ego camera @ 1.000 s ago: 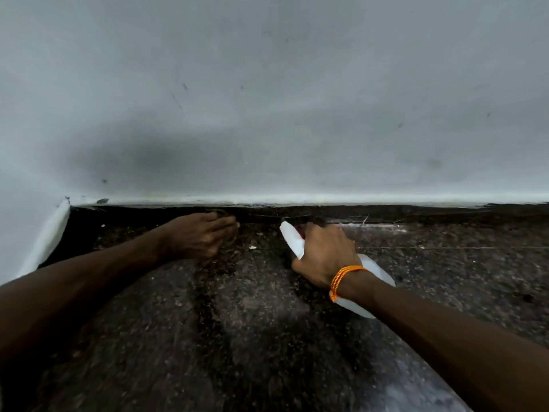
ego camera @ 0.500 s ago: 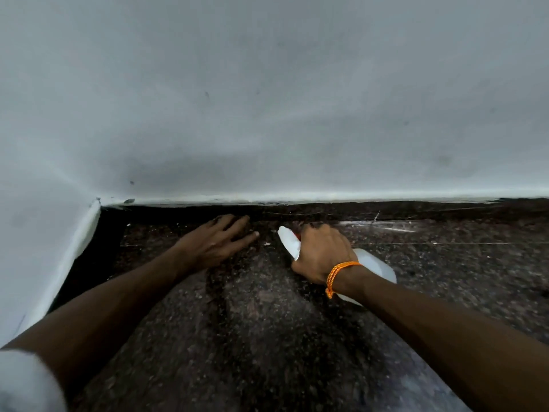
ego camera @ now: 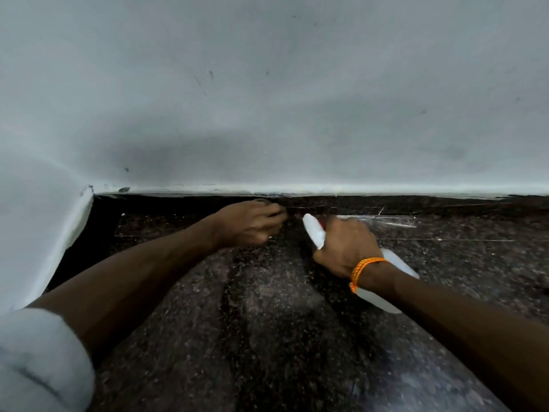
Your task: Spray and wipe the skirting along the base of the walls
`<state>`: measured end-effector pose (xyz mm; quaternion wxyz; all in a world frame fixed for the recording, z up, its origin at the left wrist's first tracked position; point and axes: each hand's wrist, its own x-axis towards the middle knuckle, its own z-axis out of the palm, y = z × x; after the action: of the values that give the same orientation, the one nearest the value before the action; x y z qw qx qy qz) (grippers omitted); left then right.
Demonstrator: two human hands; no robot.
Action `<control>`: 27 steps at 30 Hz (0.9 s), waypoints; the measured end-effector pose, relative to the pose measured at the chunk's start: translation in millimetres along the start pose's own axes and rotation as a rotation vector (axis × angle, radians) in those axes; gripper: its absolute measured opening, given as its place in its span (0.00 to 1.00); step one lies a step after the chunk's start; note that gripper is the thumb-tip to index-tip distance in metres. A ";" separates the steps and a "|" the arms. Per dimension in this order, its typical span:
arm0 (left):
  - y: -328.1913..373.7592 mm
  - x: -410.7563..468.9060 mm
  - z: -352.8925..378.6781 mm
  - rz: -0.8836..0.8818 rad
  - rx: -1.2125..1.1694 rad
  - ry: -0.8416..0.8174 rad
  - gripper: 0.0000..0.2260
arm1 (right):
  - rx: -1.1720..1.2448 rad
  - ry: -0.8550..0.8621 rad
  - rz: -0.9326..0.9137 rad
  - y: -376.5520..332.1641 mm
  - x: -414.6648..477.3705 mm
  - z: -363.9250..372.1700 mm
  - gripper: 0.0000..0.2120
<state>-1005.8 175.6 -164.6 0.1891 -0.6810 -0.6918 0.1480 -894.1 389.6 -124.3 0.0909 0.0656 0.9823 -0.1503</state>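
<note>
The skirting (ego camera: 430, 203) ran as a low dark strip along the foot of the pale grey wall (ego camera: 297, 99), from the corner at the left out to the right edge of the view, with a rough line of white paint along its top. The left hand (ego camera: 248, 224) lay knuckles up on the floor against it, fingers curled with their tips touching the strip; whether anything was held beneath them could not be told. Just to its right, the right hand (ego camera: 346, 245) was wrapped round the neck of a white spray bottle (ego camera: 398, 267), whose nozzle pointed up and left toward the skirting, close to it, with a little red showing at the trigger and the body slanting back under the wrist. An orange cord bracelet (ego camera: 364, 267) circled that wrist. The floor (ego camera: 282, 337) was dark speckled stone with a faint sheen. A white rolled sleeve (ego camera: 38, 361) sat blurred at the lower left corner.
</note>
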 end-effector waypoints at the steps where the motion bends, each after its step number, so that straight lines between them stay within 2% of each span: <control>1: 1.4 17.9 1.5 0.007 -0.017 0.010 0.13 | -0.003 -0.005 0.031 7.3 0.2 -2.6 0.23; 5: 8.1 46.7 3.7 0.011 -0.080 -0.089 0.11 | -0.007 -0.015 0.122 30.4 -3.3 -15.7 0.18; 10: -8.9 -14.2 4.3 -0.033 -0.108 -0.010 0.08 | 0.056 0.003 0.142 51.4 -12.2 -21.0 0.15; 14: -4.7 22.8 -2.3 -0.017 -0.030 0.053 0.11 | 0.177 0.017 0.173 48.2 -18.4 -20.3 0.13; 16: -1.0 52.7 -1.8 -0.033 -0.035 0.114 0.09 | 0.393 0.082 0.264 44.9 -22.4 -26.8 0.14; 18: 0.8 64.8 -2.7 -0.042 -0.051 0.127 0.07 | 0.763 0.121 0.406 42.7 -28.2 -33.2 0.12; 21: 1.9 45.4 -1.2 -0.028 -0.052 0.090 0.09 | 1.273 0.079 0.620 42.2 -38.3 -29.3 0.06; 24: -0.2 21.9 1.6 0.004 0.011 0.012 0.12 | 1.371 0.061 0.646 40.0 -38.7 -13.2 0.06; 27: -0.3 34.1 -0.1 -0.033 -0.002 0.036 0.12 | 1.394 0.050 0.669 34.5 -36.5 -2.6 0.02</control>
<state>-1006.0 209.6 -162.4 0.2031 -0.6721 -0.6997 0.1319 -853.6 419.2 -124.4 0.0469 0.4043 0.5904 -0.6970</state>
